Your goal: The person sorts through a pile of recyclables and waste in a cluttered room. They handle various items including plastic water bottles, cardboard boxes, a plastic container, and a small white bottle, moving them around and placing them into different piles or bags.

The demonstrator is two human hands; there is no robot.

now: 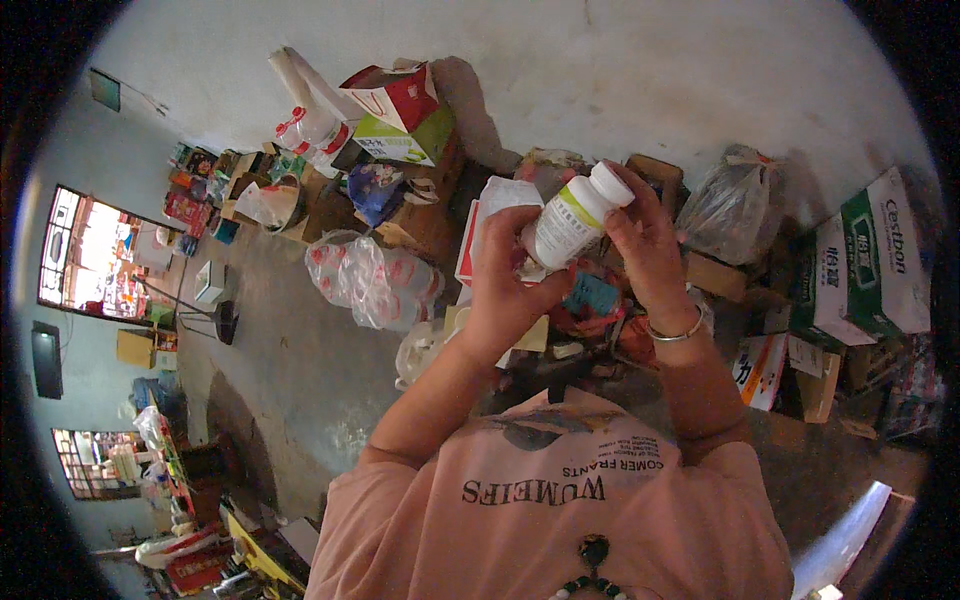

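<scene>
A white plastic bottle (564,225) with a yellow-green label band is held up in front of me, tilted so its cap points up and right. Around its lower end is my left hand (504,259). My right hand (646,232) has its fingers and thumb at the white screw cap (612,184), which sits on the bottle. The label bears small print. A silver bangle (677,328) circles my right wrist. Behind the bottle stands a white and red box (469,238), partly covered by my left hand.
Plastic-wrapped bottles (375,281) stand on the floor to the left. Cardboard boxes (424,225) and a green carton (405,139) line the wall. Right are a tied plastic bag (735,206) and a Cestbon water carton (862,259). A long-handled dustpan (225,322) stands farther left.
</scene>
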